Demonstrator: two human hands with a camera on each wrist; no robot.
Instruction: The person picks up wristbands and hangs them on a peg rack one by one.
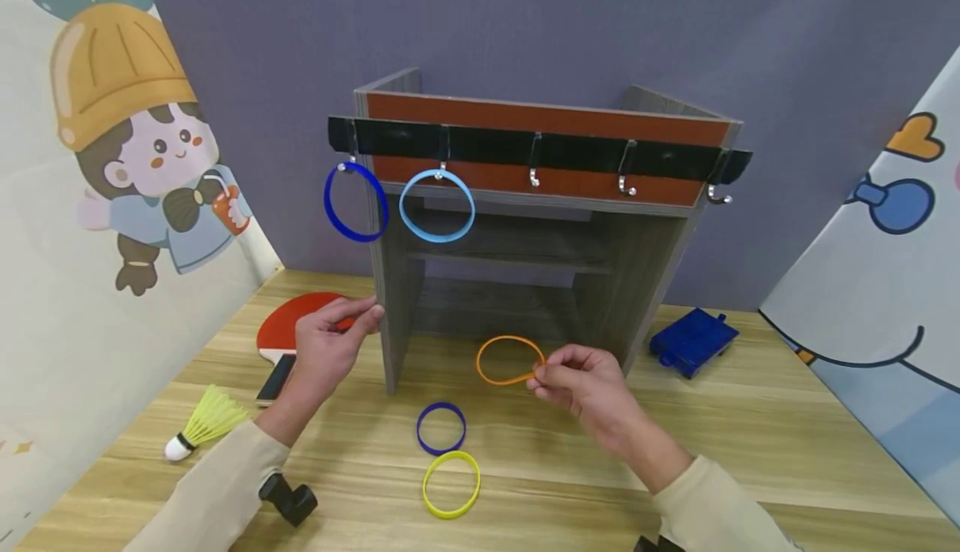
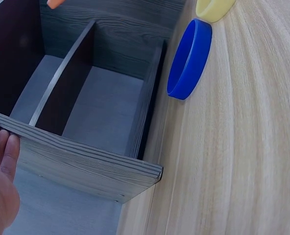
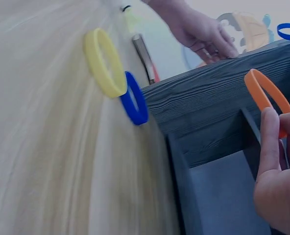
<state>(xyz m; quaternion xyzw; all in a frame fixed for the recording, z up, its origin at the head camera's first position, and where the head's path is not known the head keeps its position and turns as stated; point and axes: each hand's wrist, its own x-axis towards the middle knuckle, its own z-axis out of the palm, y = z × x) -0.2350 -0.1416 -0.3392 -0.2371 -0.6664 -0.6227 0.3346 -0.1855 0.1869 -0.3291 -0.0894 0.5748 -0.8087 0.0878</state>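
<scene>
My right hand pinches an orange ring band between thumb and fingers, in front of the grey wooden shelf. At the shelf's left side panel, my left hand rests its fingertips by the front edge, with the fingers along the outer face in the left wrist view. A black hook rail runs across the shelf's top front. From its two leftmost hooks hang a dark blue ring band and a light blue ring band. The other hooks hold nothing.
On the wooden table, a smaller dark blue band and a yellow band lie before the shelf. To the left are a red table tennis paddle and a yellow shuttlecock. A blue plastic object lies at right.
</scene>
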